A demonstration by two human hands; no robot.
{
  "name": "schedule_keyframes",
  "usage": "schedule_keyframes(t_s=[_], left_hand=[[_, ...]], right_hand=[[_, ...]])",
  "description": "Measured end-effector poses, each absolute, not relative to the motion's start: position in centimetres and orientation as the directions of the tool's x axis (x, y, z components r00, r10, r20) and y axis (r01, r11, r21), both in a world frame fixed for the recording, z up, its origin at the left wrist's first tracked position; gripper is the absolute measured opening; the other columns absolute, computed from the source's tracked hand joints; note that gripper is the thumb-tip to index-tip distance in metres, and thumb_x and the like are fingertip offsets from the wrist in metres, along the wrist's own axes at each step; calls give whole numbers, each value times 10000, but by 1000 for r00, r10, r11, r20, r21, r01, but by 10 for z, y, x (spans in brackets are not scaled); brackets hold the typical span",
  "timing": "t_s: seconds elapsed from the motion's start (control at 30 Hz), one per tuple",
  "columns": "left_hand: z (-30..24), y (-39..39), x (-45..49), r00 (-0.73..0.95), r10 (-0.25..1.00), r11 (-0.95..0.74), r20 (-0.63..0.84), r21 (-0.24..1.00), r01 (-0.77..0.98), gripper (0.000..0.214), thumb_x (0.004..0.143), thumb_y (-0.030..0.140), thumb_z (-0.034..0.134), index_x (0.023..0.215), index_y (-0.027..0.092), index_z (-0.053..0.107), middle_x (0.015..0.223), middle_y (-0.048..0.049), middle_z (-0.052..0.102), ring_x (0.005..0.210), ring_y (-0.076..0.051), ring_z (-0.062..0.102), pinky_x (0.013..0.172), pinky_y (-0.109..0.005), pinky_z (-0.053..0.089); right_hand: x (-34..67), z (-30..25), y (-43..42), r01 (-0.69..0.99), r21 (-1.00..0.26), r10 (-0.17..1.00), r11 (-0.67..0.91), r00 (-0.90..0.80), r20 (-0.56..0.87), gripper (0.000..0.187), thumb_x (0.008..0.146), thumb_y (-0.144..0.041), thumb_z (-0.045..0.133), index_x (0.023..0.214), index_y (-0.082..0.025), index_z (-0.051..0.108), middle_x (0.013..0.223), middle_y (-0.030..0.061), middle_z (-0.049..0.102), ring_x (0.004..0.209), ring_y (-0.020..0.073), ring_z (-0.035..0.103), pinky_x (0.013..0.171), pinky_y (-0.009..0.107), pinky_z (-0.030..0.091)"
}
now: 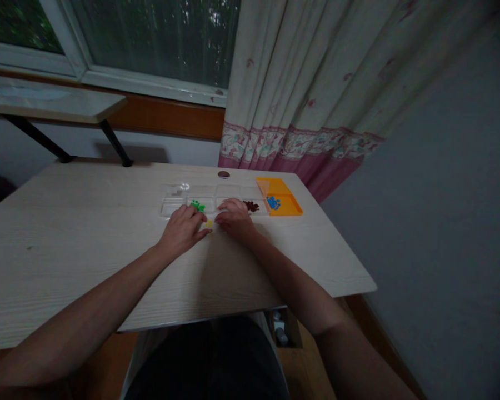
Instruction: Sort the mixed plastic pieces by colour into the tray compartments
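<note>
My left hand point(184, 228) lies on the pale wooden table point(87, 244), fingers curled down towards small yellow pieces point(209, 224) between my two hands. My right hand point(234, 216) rests just right of them, fingers bent and closed at the near edge of a clear compartment tray point(179, 195). Green pieces point(197, 205) sit in the tray just beyond my left fingers. Dark brown pieces point(251, 206) lie right of my right hand. What either hand pinches is too small to see.
An orange lid or tray point(284, 201) with blue pieces point(273, 203) lies at the tray's right end. The table's right edge is close by. A floral curtain point(316, 83) hangs behind, a window point(150, 39) and another table point(45, 103) at back left.
</note>
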State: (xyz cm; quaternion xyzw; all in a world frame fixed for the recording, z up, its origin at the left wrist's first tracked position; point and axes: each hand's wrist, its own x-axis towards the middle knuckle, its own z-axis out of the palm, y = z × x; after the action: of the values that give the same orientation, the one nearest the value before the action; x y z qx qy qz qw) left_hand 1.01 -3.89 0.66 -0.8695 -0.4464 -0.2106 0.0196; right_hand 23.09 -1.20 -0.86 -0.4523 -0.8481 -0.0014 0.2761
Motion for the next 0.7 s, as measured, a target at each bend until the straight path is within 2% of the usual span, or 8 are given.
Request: schedule_keyframes(t_s=[0.13, 0.23, 0.37, 0.47, 0.7], left_hand=[[3, -38, 11, 519, 767, -609, 377, 176, 773, 238, 881, 397, 619, 1025, 211, 648, 991, -94, 572, 996, -278, 508, 872, -405, 425], [1, -37, 12, 515, 769, -611, 379, 200, 766, 212, 895, 382, 602, 1017, 215, 647, 992, -91, 575, 1003, -271, 511, 874, -398, 429], [0, -36, 13, 514, 773, -609, 371, 205, 767, 173, 920, 349, 564, 970, 209, 650, 969, -85, 587, 976, -261, 519, 855, -388, 432], [-1, -35, 14, 524, 773, -610, 358, 192, 768, 164, 931, 327, 543, 939, 204, 651, 959, -85, 599, 956, -257, 527, 835, -383, 429], [-1, -34, 16, 525, 768, -608, 367, 160, 778, 194, 941, 341, 528, 902, 189, 643, 931, -91, 611, 935, -259, 537, 819, -381, 423]], right_hand=[[241, -1, -7, 847, -294, 809, 442, -235, 539, 117, 885, -286, 634, 876, -271, 749, 980, 11, 739, 1139, 217, 543, 1079, 422, 265], [263, 5, -2, 881, -370, 821, 295, -36, 570, 183, 918, -277, 564, 928, -236, 742, 1005, 42, 744, 1115, 215, 576, 1108, 436, 237], [293, 7, 3, 881, -443, 820, 165, 127, 558, 234, 911, -283, 521, 989, -215, 731, 1037, 67, 737, 1020, 221, 608, 1042, 422, 313], [303, 4, 6, 891, -442, 822, 109, 169, 544, 272, 891, -290, 524, 1048, -220, 735, 1001, 80, 740, 1008, 245, 587, 966, 417, 359], [299, -3, 8, 922, -385, 878, 49, 144, 457, 233, 893, -282, 548, 974, -245, 763, 998, 75, 743, 1040, 256, 552, 940, 426, 336]])
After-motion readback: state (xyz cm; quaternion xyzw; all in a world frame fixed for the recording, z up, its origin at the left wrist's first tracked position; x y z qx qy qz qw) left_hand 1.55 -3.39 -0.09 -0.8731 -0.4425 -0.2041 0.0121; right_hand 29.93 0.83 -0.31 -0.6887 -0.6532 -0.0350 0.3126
